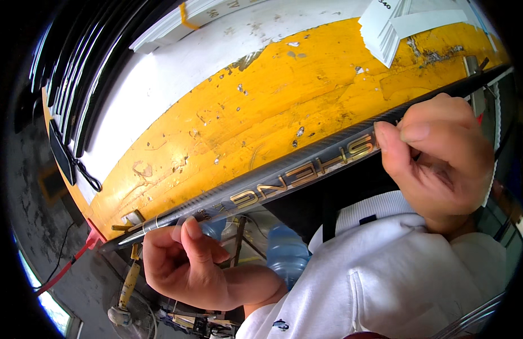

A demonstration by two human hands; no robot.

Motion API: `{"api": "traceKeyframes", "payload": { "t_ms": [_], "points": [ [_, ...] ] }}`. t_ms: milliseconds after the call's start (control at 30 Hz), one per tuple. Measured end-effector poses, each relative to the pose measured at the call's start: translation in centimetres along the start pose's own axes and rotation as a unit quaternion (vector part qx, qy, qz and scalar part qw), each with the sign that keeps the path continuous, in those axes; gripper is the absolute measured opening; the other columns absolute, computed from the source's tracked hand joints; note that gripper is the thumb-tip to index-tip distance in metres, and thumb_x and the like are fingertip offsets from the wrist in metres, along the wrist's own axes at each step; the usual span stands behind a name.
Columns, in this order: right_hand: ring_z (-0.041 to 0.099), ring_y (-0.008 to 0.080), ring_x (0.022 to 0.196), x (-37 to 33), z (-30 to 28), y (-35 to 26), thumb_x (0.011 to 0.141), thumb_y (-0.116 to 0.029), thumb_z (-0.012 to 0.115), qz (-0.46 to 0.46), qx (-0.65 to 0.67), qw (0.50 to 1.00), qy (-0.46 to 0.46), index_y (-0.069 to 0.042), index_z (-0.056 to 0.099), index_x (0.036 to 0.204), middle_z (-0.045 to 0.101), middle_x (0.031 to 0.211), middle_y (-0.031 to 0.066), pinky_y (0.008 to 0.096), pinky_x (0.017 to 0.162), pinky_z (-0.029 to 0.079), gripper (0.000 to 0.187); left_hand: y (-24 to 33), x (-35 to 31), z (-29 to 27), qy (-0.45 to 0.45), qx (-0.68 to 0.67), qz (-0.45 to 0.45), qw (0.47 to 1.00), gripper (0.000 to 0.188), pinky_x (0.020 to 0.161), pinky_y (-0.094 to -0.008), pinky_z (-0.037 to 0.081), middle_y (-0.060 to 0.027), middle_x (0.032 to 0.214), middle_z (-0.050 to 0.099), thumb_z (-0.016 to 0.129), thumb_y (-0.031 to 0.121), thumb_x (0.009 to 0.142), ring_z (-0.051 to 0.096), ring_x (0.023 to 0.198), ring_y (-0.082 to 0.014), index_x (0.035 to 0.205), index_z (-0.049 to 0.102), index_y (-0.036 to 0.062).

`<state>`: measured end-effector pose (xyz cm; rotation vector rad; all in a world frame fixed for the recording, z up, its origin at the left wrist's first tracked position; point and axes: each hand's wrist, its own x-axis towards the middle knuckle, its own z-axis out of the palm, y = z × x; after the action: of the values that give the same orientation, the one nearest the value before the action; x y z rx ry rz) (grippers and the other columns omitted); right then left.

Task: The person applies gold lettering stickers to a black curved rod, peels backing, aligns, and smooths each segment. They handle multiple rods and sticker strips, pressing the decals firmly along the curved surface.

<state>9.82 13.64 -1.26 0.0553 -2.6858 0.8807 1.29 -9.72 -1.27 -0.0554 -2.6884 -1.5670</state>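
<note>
A long dark tube with a woven carbon look (312,148) lies slantwise near the front edge of the yellow worktable (227,124), rising toward the right. Along its near side stretches a clear film strip with gold lettering (301,174), tilted with the tube; whether it is stuck down, I cannot tell. My left hand (196,265) pinches the strip's left end between thumb and fingers, beside the tube. At the other end, my right hand (442,155) is closed with thumb and forefinger on the strip, close against the tube; its other fingers are curled in.
Several glossy black rods (86,85) lie at the far left, by a flat black object with a cord loop (61,152). Banded white strips (202,20) and loose white strips (386,34) are at the back. A metal holder (473,85) stands right; a blue bottle (287,254) and fan (131,319) are below.
</note>
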Motion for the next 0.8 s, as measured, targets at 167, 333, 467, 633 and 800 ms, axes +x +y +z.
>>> {"api": "traceKeyframes", "payload": {
  "t_ms": [167,333,467,633,800],
  "points": [
    [0.052,0.0157,0.064,-0.6,0.8,0.3,0.064,0.018,0.072,0.003,0.021,0.997,0.068,-0.004,0.053,0.103,0.056,0.084,0.0089,0.0253,0.054,0.040,0.048,0.0,0.1,-0.2,-0.014,0.014,0.007,1.000,0.024,0.033,-0.0187,0.026,-0.0019,0.043,0.046,0.065,0.012,0.088,0.037,0.032,-0.0049,0.071,0.051,0.0037],
    [0.052,0.0163,0.063,-0.8,0.9,0.7,0.064,0.017,0.073,-0.014,0.029,0.997,0.065,-0.005,0.053,0.104,0.056,0.085,0.0092,0.0263,0.053,0.041,0.050,-0.3,0.1,-0.4,-0.015,0.008,0.007,1.000,0.024,0.033,-0.0184,0.026,-0.0023,0.042,0.047,0.065,0.012,0.089,0.037,0.032,-0.0047,0.071,0.051,0.0039],
    [0.052,0.0159,0.062,-1.1,0.8,0.9,0.064,0.016,0.074,-0.016,0.040,0.997,0.062,-0.005,0.052,0.104,0.056,0.086,0.0092,0.0266,0.052,0.040,0.050,-0.5,0.0,-0.4,-0.010,0.005,0.022,1.000,0.024,0.032,-0.0183,0.027,-0.0023,0.042,0.047,0.065,0.011,0.088,0.037,0.031,-0.0044,0.071,0.051,0.0041],
    [0.051,0.0157,0.061,-1.3,0.7,1.1,0.065,0.016,0.074,-0.014,0.036,0.998,0.057,-0.005,0.052,0.104,0.056,0.086,0.0094,0.0269,0.052,0.040,0.050,-0.4,0.1,-0.3,-0.017,-0.004,0.014,1.000,0.023,0.032,-0.0184,0.027,-0.0022,0.042,0.047,0.065,0.011,0.088,0.037,0.031,-0.0042,0.071,0.051,0.0043],
    [0.051,0.0160,0.061,-1.3,1.1,1.2,0.065,0.015,0.074,-0.024,0.037,0.996,0.077,-0.005,0.052,0.104,0.055,0.086,0.0096,0.0272,0.051,0.039,0.050,-0.3,0.0,-0.3,-0.014,0.006,0.019,1.000,0.022,0.031,-0.0187,0.027,-0.0020,0.042,0.046,0.065,0.011,0.088,0.036,0.031,-0.0038,0.072,0.052,0.0041]
  ]
}}
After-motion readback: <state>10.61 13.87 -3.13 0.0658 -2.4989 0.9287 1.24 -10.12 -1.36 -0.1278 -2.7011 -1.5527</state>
